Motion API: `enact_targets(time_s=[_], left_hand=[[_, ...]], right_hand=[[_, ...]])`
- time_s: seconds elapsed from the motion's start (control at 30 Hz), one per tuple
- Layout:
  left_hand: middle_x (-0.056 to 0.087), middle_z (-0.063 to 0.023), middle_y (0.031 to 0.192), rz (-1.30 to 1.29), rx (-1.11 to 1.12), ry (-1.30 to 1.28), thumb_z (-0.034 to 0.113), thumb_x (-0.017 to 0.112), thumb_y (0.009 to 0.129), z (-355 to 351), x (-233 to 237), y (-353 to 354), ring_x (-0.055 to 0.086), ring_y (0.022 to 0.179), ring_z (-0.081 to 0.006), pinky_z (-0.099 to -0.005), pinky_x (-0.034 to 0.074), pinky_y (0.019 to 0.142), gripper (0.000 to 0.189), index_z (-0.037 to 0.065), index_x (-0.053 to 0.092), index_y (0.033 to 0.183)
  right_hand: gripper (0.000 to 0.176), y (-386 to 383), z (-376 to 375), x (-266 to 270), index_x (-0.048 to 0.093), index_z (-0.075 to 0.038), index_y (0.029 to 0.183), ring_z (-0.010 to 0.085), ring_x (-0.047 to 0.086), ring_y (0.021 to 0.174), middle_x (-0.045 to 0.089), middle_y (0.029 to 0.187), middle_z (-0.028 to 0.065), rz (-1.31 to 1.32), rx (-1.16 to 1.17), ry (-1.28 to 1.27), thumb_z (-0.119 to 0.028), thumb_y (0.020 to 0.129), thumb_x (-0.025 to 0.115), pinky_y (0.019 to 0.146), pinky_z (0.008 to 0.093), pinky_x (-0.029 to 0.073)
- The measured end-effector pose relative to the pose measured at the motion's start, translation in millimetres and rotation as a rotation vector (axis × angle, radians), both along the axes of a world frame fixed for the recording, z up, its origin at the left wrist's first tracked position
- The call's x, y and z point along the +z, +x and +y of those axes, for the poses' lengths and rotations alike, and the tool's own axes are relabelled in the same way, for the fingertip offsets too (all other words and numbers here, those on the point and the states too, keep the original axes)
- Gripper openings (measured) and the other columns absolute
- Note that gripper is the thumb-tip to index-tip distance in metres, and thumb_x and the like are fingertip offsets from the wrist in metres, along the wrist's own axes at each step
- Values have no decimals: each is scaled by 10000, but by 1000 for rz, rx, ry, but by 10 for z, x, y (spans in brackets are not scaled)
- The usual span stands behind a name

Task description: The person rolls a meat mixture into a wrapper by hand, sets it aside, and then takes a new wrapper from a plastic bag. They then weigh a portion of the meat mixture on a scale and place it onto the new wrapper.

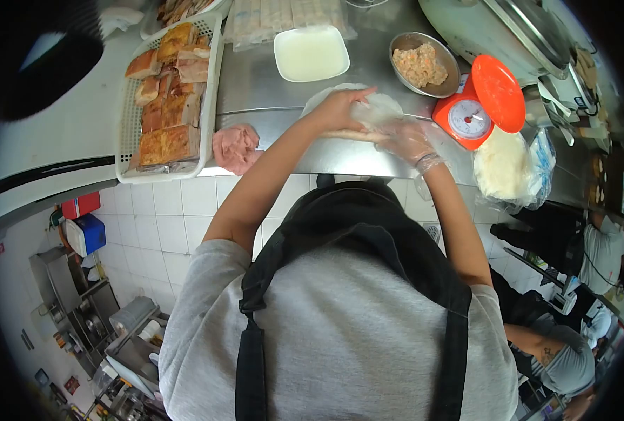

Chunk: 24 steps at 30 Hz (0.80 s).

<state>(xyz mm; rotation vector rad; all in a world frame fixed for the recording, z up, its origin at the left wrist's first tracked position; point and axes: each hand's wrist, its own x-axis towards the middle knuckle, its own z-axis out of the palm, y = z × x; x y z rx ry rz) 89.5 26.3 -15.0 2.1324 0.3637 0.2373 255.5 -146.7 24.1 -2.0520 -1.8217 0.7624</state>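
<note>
My left hand [341,107], bare, rests over a thin round white sheet [383,105] near the counter's front edge, with its visible fingers stretched out. Across from it, my right hand [404,138] wears a clear plastic glove and touches the right side of the sheet; its fingertips are too blurred to make out. A pale strip shows along the sheet's front edge between the hands. Behind them stands a square white dish [312,55] of pale contents. A metal bowl [453,71] with an orange-pink filling [419,64] stands behind my right hand.
A white basket [212,91] of browned, wrapped pieces stands left, beside a pink cloth [236,148]. Wrapped rolls [277,17] lie at the back. An orange scale [468,118] and a bag of white material [501,165] are right. Other people [557,351] are at lower right.
</note>
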Motion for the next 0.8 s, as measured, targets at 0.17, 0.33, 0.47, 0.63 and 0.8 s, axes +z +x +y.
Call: enact_targets(time_s=[0.17,0.33,0.47,0.63,0.8], left_hand=[[648,-104,1212,20,-45,31,197,866,652,4,15,-9,596,1149,-290,-383,447,1033,1014,237,377,1540],[617,-111,1266,44,-121,-104,169,849,667,106,16,-38,564,1200,-291,-411,415,1079,1014,237,356,1550],[605,-120,1287,49,-156,-97,152,844,664,133,-3,-24,554,1217,-282,-402,405,1090,1022,259,351,1553],[616,-117,1268,51,-133,-69,137,849,643,103,34,-70,553,1217,-285,-396,405,1091,1049,285,348,1552],[624,-110,1266,49,-138,-91,127,844,648,90,28,-75,556,1217,-278,-400,408,1086,1025,284,370,1542]], right_hand=[[359,-2,130,47,760,-127,1051,354,640,996,706,1012,172,-57,51,-106,-262,718,778,913,448,478],[342,-63,262,143,765,-134,1008,350,662,889,708,935,183,85,90,-161,-321,722,766,851,440,495],[336,-51,298,76,756,-129,975,295,664,855,703,866,139,30,185,-182,-375,747,760,813,424,492],[339,12,158,115,763,-133,989,297,673,871,716,898,139,-18,92,-246,-316,707,801,827,413,502],[421,124,-164,99,757,-109,1016,304,675,907,724,929,138,123,-152,-278,-246,632,861,860,420,502]])
